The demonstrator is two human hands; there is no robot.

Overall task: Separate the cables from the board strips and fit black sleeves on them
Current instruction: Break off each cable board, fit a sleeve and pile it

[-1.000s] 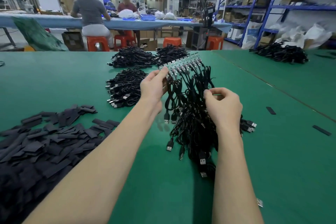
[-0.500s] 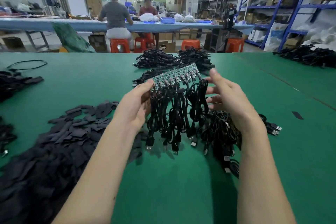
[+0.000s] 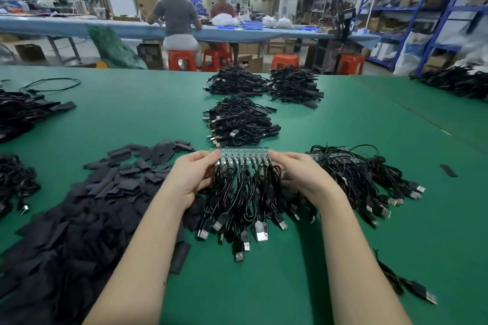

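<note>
A green board strip (image 3: pixel 241 152) with several black USB cables (image 3: pixel 239 200) hanging from it lies across the green table (image 3: pixel 343 245) in front of me. My left hand (image 3: pixel 191 175) pinches the strip's left end. At the right end my right hand (image 3: pixel 301 174) pinches the strip. The cables' USB plugs point toward me. A big pile of flat black sleeves (image 3: pixel 79 208) covers the table to the left. More strips with cables (image 3: pixel 353 174) lie in a heap just right of my right hand.
Three bundles of separated black cables (image 3: pixel 241 120) sit behind the strip. Other cable heaps lie at the far left (image 3: pixel 18 111) and far right (image 3: pixel 459 82). A loose cable (image 3: pixel 412 287) lies near right. Two people sit at a blue bench behind.
The strip came down from a tilted, raised hold to lie level near the table. My right hand moved from the cables to the strip's right end. The view shifted left.
</note>
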